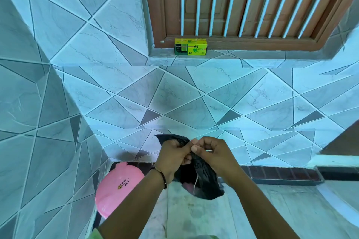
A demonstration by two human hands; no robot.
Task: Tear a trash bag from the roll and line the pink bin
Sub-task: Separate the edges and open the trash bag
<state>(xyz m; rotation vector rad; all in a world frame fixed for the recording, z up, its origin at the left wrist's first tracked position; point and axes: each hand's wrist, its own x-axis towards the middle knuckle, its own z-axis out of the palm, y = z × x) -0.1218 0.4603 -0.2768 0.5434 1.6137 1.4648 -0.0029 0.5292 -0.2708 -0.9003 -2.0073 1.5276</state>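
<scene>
A crumpled black trash bag (202, 178) hangs in front of me, held up at its top by both hands. My left hand (172, 157) grips the bag's upper left part. My right hand (211, 153) pinches the bag's edge right beside it, fingertips touching. A thin pale string dangles over the bag's front. The pink bin (118, 186) stands on the floor at the lower left, in the corner of the tiled walls, with a dark handwritten mark and a small sticker on its pink surface. A yellow-green bin-bag box (190, 46) sits on the window ledge above.
Tiled walls close in at the left and straight ahead. A wooden window (242, 2) with white bars is above the ledge. A dark brick-patterned strip (281, 173) runs along the wall's foot at right. The floor below my arms is pale and stained.
</scene>
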